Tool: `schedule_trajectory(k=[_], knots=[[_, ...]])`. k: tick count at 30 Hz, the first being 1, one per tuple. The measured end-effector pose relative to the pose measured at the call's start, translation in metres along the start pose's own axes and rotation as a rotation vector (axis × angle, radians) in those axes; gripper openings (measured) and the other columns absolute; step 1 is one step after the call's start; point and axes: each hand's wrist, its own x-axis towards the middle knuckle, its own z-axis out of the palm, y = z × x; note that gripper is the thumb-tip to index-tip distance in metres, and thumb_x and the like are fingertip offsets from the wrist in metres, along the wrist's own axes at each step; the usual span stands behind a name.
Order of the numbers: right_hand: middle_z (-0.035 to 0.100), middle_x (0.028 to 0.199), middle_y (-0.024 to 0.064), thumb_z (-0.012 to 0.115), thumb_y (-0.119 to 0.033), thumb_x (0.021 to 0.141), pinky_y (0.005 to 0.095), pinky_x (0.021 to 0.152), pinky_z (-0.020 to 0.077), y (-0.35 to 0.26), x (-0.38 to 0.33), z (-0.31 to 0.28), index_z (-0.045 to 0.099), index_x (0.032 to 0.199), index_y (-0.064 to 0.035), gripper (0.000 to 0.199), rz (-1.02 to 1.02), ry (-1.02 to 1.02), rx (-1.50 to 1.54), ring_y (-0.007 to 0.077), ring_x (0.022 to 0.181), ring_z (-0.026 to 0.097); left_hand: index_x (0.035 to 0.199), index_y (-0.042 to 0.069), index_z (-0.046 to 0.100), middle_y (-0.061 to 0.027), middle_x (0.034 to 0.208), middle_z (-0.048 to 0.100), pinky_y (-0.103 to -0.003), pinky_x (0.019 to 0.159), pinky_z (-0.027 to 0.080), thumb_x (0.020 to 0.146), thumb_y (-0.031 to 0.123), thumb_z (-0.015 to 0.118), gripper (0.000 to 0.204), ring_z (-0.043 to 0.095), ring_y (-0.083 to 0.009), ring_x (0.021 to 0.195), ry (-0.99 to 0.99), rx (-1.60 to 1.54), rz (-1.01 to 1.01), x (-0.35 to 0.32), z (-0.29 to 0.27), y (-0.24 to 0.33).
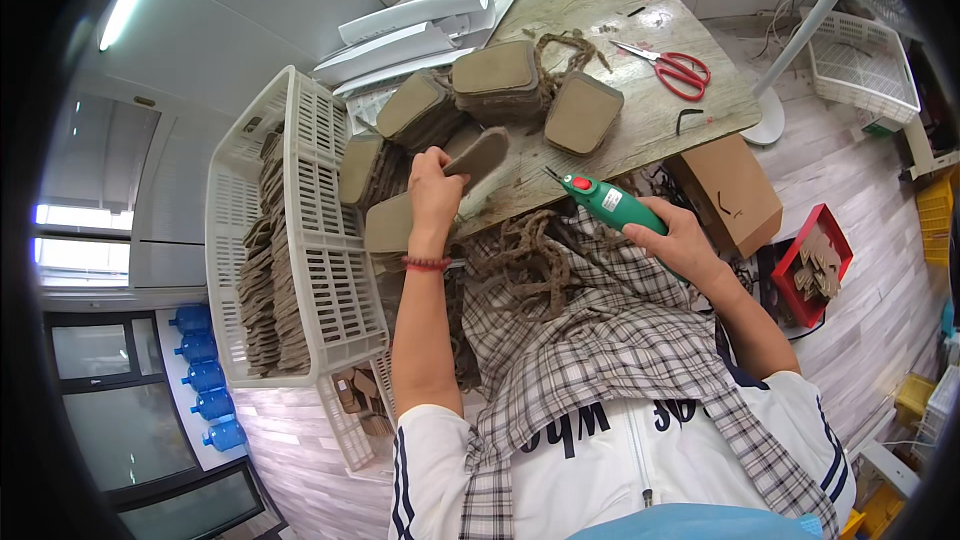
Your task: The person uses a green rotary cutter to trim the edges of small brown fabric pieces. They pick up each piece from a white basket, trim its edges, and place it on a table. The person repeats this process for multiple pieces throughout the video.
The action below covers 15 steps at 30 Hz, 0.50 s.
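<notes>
My left hand [436,198] is closed on a brown, rounded fabric-like pad [485,158], held tilted on its edge over the table's near side. My right hand [685,242] grips a green handheld power tool [615,204] with a red switch. Its thin tip points left toward the pad, apart from it. Around the pad stand several stacks of similar tan pads [495,68]. A single stack [584,112] sits to the right, near the table edge. Brown scrap strips [538,258] lie on the checked apron [600,340] over my lap.
Red-handled scissors [684,76] and a black hex key [687,120] lie on the worn table [640,145]. A white crate [335,250] full of pads stands left. White paper sheets [420,45] lie behind. Below right are a cardboard box [730,190] and a red tray [790,290].
</notes>
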Motion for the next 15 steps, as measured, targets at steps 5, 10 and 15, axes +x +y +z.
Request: schedule_trajectory(k=[5,10,15], knots=[[0.066,0.084,0.0056,0.072,-0.028,0.085,0.0259,0.066,0.0482,-0.015,-0.005,0.008,0.061,0.116,-0.0009,0.042,-0.051,0.089,-0.031,0.0098,0.072,0.059,0.107,0.003,0.051,-0.0086,0.111,0.060,-0.035,0.086,0.051,0.082,-0.004,0.069,0.031,0.060,-0.0206,0.098,0.232,-1.451,-0.006,-0.041,0.030,0.008],[0.066,0.086,0.0071,0.071,-0.028,0.086,0.0264,0.067,0.0486,-0.029,-0.005,0.021,0.060,0.117,-0.0008,0.042,-0.070,0.114,-0.039,0.0104,0.073,0.059,0.126,0.003,0.047,-0.0080,0.122,0.058,-0.036,0.096,0.049,0.085,-0.008,0.062,0.045,0.057,-0.0216,0.110,0.221,-1.920,-0.002,-0.055,0.056,0.037],[0.067,0.087,0.0085,0.071,-0.028,0.086,0.0273,0.068,0.0494,-0.040,-0.009,0.027,0.060,0.116,-0.0005,0.042,-0.106,0.126,-0.081,0.0112,0.075,0.060,0.127,0.005,0.049,-0.0075,0.124,0.057,-0.036,0.099,0.048,0.085,-0.009,0.062,0.046,0.056,-0.0212,0.112,0.275,-2.037,-0.025,-0.059,0.058,0.055]])
